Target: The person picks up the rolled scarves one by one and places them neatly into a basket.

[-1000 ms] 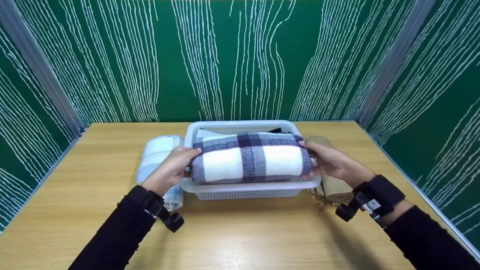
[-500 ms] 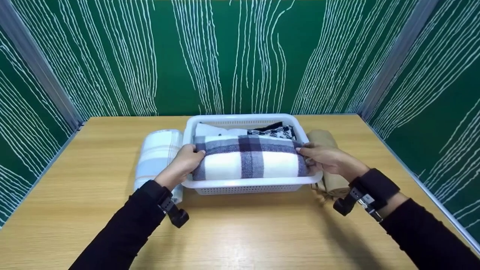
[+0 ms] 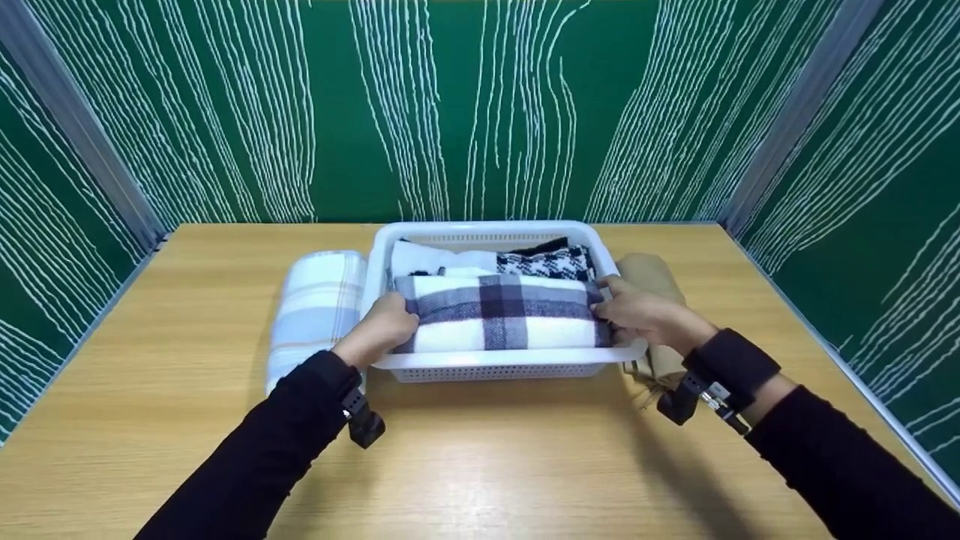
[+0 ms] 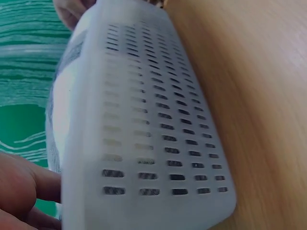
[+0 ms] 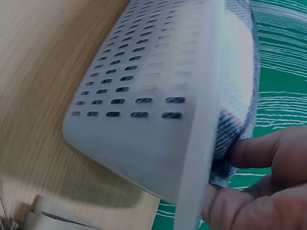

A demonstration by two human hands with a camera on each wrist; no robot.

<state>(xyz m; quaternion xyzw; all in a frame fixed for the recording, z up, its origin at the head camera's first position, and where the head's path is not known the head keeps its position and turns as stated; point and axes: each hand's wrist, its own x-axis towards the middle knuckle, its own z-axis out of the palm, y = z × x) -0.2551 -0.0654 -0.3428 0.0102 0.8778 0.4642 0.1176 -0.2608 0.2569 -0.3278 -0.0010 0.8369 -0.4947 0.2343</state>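
Note:
A folded plaid scarf (image 3: 504, 311), white, grey and dark purple, lies along the front of a white plastic basket (image 3: 510, 360) with slotted walls. My left hand (image 3: 386, 326) holds its left end, and my right hand (image 3: 641, 315) pinches the right end with the thumb on top. From the right wrist, the thumb (image 5: 259, 152) presses into the cloth just inside the basket rim. The left wrist view shows the left fingers (image 4: 24, 184) at the rim; their hold on the scarf is hidden there. Behind the scarf lie a white cloth (image 3: 442, 259) and a black-and-white patterned cloth (image 3: 551, 262).
A pale blue and white plaid scarf (image 3: 319, 300), rolled, lies left of the basket. On the right a tan rolled scarf (image 3: 651, 274) with fringe sits close to the basket wall. The wooden table (image 3: 480, 465) meets green, white-streaked panels (image 3: 330, 112) behind.
Both hands have lowered the plaid scarf into the front of the basket, bringing the white and black-and-white cloths behind it into view. The head view has shifted slightly.

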